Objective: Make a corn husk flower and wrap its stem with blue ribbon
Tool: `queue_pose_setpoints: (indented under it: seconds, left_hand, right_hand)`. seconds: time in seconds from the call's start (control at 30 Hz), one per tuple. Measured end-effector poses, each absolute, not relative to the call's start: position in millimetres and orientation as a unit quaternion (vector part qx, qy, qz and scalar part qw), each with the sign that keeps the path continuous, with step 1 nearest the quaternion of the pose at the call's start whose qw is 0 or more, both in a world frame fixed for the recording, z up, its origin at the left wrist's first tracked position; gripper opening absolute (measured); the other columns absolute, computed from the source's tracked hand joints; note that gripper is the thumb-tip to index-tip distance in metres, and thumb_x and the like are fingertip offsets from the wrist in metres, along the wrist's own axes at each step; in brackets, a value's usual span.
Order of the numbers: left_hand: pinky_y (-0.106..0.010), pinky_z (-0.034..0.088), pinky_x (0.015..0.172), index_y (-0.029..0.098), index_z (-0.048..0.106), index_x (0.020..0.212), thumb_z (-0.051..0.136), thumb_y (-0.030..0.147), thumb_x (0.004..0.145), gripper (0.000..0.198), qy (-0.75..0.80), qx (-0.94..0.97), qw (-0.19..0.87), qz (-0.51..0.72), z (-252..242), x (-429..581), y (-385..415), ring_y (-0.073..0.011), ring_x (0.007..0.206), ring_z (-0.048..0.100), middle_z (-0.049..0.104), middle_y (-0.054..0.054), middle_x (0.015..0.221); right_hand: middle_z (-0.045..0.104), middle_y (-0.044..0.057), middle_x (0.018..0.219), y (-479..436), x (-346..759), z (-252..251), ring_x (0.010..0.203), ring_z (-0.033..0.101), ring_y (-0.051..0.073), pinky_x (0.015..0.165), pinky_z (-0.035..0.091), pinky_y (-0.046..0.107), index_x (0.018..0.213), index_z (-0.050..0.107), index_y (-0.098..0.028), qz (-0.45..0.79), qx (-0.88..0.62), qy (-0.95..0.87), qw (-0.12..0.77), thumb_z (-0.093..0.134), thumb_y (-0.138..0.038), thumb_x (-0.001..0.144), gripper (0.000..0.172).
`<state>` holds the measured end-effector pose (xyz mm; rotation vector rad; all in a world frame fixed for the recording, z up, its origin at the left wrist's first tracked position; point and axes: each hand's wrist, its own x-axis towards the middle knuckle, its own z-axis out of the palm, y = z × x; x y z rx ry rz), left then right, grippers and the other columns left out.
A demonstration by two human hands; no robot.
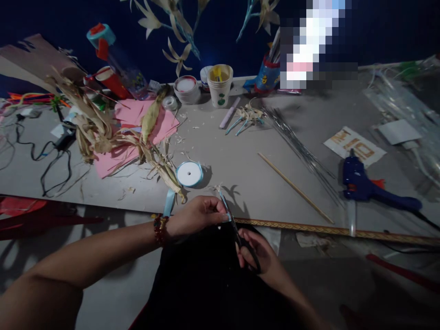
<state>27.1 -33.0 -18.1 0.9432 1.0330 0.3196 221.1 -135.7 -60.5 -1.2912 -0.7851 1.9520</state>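
My left hand point(199, 214) is closed, thumb and fingers pinching a thin stem wrapped in light blue point(222, 198) with pale frayed bits at its tip. In my right hand point(263, 252) is a pair of black-handled scissors point(253, 260), their blades pointing up and lying close against the stem near my left fingertips. Whether the blades touch it I cannot tell. Just beyond my left hand lies a spool of light blue ribbon point(189, 174); a loose length of blue ribbon point(169, 203) hangs over the table edge by my wrist.
Dried corn husks point(99, 128) and pink paper point(161, 120) cover the left. Finished husk flowers point(249, 113), metal wires point(297, 146) and a wooden stick point(294, 185) lie ahead. A blue glue gun point(357, 181) rests right. Paper cups point(220, 87) stand behind.
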Motion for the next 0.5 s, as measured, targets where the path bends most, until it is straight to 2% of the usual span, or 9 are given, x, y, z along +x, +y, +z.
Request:
queue_pose_setpoints:
  seconds: [0.27,0.37,0.5]
  left_hand:
    - [-0.025,0.041,0.066,0.017,0.061,0.071,0.074,0.025,0.076,0.015,0.478,0.434,0.749,0.149,-16.1,27.5,-31.8,-0.0091,0.063,0.052,0.062,0.002,0.070]
    - [-0.023,0.036,0.059,0.017,0.061,0.071,0.074,0.025,0.076,0.016,0.487,0.426,0.748,0.147,-16.6,28.3,-32.0,-0.0079,0.059,0.049,0.060,0.003,0.068]
    - [-0.022,0.025,0.048,0.018,0.061,0.076,0.071,0.031,0.080,0.018,0.514,0.408,0.739,0.150,-13.7,24.7,-35.5,-0.0059,0.049,0.037,0.051,0.007,0.060]
  right_hand:
    - [0.046,-0.006,0.056,-131.6,218.9,-63.2,0.048,0.041,0.010,0.050,0.035,0.025,0.070,0.050,-0.022,0.732,-0.502,-0.324,0.328,0.073,-0.074,0.068,0.057]
    - [0.047,-0.007,0.053,-130.6,215.6,-63.7,0.049,0.041,0.010,0.052,0.036,0.025,0.071,0.050,-0.022,0.722,-0.512,-0.342,0.315,0.072,-0.067,0.074,0.050]
    - [0.051,-0.005,0.057,-127.5,220.5,-56.2,0.052,0.046,0.012,0.053,0.038,0.024,0.071,0.047,-0.023,0.672,-0.549,-0.405,0.288,0.067,-0.053,0.081,0.037]
